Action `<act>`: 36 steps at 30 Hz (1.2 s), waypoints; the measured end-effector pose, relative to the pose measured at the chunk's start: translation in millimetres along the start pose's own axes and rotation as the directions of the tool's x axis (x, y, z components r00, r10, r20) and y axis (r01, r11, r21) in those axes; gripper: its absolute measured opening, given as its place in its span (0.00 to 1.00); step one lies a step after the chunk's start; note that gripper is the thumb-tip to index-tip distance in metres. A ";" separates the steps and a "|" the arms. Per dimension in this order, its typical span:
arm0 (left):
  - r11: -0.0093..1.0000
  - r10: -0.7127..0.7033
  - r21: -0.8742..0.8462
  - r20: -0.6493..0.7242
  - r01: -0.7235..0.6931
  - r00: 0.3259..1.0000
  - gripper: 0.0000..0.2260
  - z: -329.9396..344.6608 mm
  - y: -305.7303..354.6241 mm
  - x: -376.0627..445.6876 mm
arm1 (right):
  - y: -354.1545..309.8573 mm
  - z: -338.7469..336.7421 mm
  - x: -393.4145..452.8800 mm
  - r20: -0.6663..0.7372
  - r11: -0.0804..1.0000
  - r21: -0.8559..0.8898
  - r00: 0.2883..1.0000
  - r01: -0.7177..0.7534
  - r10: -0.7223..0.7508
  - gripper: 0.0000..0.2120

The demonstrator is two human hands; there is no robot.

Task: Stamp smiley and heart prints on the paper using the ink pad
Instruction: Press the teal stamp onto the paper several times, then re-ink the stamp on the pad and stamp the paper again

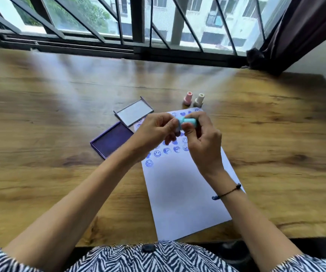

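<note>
A white sheet of paper [181,189] lies on the wooden table [50,118], with several blue smiley and heart prints across its upper half. A small turquoise stamp [187,121] is held sideways above the paper. My right hand [201,138] grips its body, and the fingertips of my left hand [154,132] pinch its left end. Left of the paper lies the open purple ink pad [112,141], and its clear lid [133,112] rests just behind it.
A pink stamp [188,98] and a cream stamp [199,100] stand upright beyond the paper's top edge. A barred window [138,26] runs along the table's far edge, and a dark curtain [305,32] hangs at the right.
</note>
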State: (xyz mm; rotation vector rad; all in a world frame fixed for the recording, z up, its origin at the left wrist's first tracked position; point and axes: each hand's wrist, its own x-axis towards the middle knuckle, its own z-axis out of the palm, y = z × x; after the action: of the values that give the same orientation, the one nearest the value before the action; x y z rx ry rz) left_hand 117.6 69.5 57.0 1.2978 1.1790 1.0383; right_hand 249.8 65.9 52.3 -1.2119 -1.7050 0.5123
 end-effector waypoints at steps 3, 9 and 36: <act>0.987 -0.124 0.093 -0.066 0.130 0.990 0.11 17.2 -5.2 14.6 | 25.8 -19.0 12.5 0.049 0.985 -0.150 0.995 -0.083 0.091 0.03; 0.989 -0.151 -0.010 -0.082 0.151 0.985 0.10 57.9 -4.7 27.5 | 93.2 -73.5 45.2 0.121 0.715 -0.687 0.950 -0.129 0.288 0.07; 0.965 -0.202 -0.226 -0.335 0.130 0.920 0.08 20.8 -19.4 19.0 | 49.6 23.2 133.7 0.634 0.810 -0.373 0.762 0.452 -0.133 0.06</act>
State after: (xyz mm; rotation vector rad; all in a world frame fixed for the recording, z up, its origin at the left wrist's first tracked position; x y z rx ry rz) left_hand 139.2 84.7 35.3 0.8557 1.3886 1.2633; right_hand 246.1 209.8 64.5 -1.1512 -2.6536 0.2338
